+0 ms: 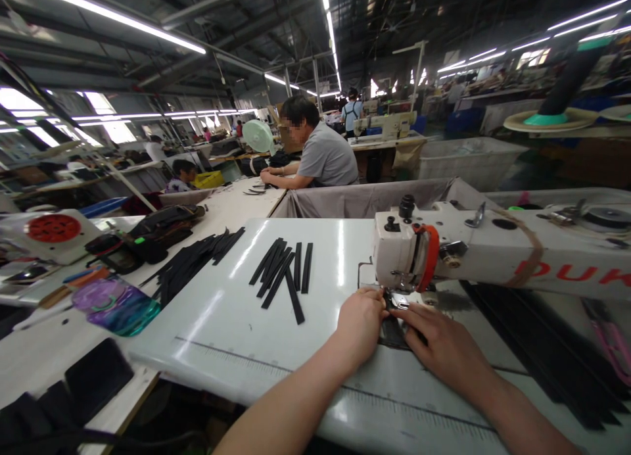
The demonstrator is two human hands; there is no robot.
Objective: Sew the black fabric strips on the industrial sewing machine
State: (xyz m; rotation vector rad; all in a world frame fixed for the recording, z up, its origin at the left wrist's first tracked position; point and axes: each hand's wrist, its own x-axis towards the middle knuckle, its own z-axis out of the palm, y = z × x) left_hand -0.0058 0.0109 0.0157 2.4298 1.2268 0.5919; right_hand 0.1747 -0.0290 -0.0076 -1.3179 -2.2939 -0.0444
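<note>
Under the head of a white sewing machine (400, 248), a small black fabric piece (393, 333) lies at the metal presser foot (398, 302). My left hand (362, 320) is closed at the left side of the foot, its fingers curled on the fabric's edge; the fingertips are partly hidden. From the right, my right hand (438, 340) rests with fingers stretched out, the index fingertip pressing the fabric close to the foot. Left of my hands, several short black strips (279, 267) lie loosely piled on the pale machine table (217, 317).
Long black strips (537, 350) and pink-handled snips (608, 340) lie under the machine arm. More black strips (190, 264) and a purple-teal pouch (116, 304) lie to the left. A co-worker in a grey shirt (328, 156) bends over the table beyond a cloth-lined bin (345, 198).
</note>
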